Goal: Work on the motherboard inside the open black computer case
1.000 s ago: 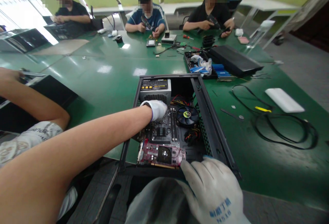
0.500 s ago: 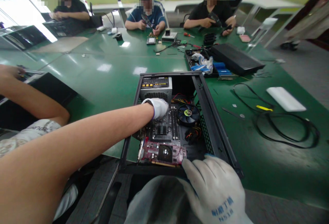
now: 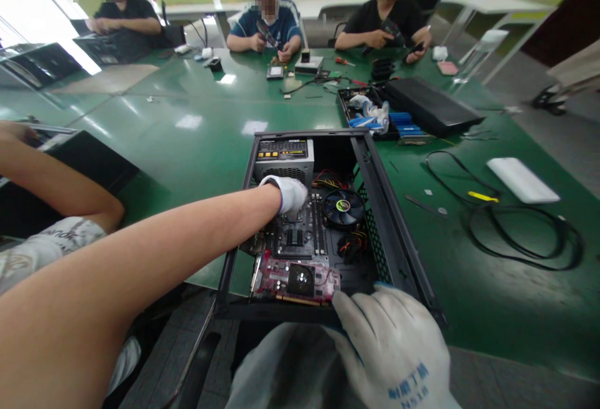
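Observation:
An open black computer case (image 3: 398,227) lies on its side at the table edge in front of me. My left hand (image 3: 293,196), in a white glove, reaches inside over the motherboard (image 3: 312,231), just below the power supply (image 3: 285,162). Its fingers are bunched downward, and what they hold, if anything, is hidden. To the right of that hand sits a cooling fan (image 3: 344,207). My gloved right hand (image 3: 394,340) curls over the near rim of the case, gripping it. Beside its fingertips lies a red graphics card (image 3: 276,281).
On the green table, coiled black cable (image 3: 520,265) and a white box (image 3: 522,181) lie at the right. A tray (image 3: 344,109) with gloves (image 3: 372,114) stands behind the case. A neighbour's arm (image 3: 56,171) and another case (image 3: 94,165) are at the left. Several people work opposite.
Both my hands keep nearly the same places on and in the case. The view shifts very slightly. At the far right, a walking person's foot has moved rightward.

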